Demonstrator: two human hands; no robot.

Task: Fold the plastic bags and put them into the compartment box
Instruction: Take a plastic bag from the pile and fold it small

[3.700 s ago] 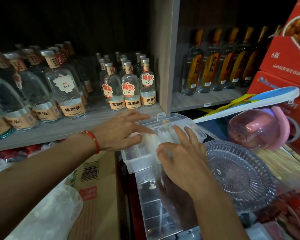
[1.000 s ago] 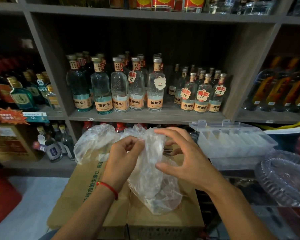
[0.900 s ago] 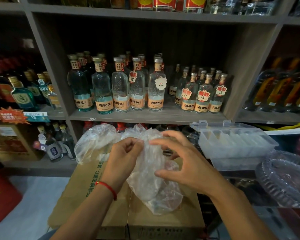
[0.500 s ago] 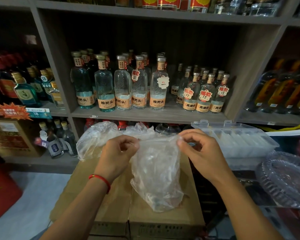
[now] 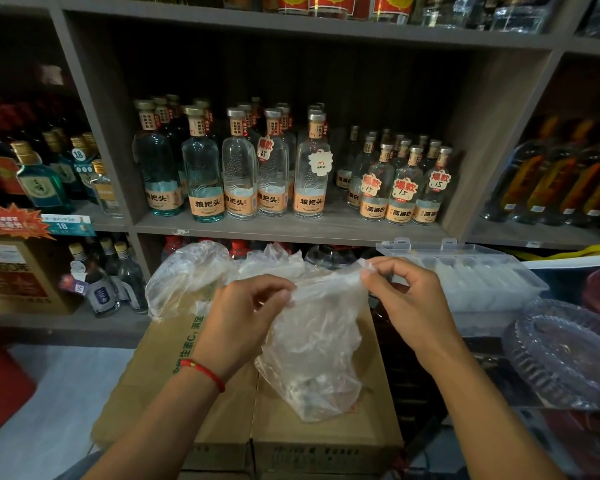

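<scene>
A clear crumpled plastic bag [image 5: 317, 344] hangs in the air above two cardboard cartons. My left hand [image 5: 246, 317] pinches its top edge on the left, and my right hand [image 5: 406, 299] pinches the same edge on the right, so the edge is stretched between them. Behind my left hand lies a heap of more clear bags [image 5: 191, 275] on the cartons. The clear compartment box [image 5: 471, 271] stands open to the right, below the shelf, with folded whitish bags in its slots.
Cardboard cartons [image 5: 326, 434] sit under the bag. Shelves [image 5: 291, 226] of glass liquor bottles fill the background. A clear ridged plastic dish [image 5: 568, 351] lies at the right, below the box. A red object [image 5: 0, 386] stands on the floor at the left.
My hands left the compartment box and took up a crumpled bag. Over the last second they moved apart, drawing the bag's top edge out straight.
</scene>
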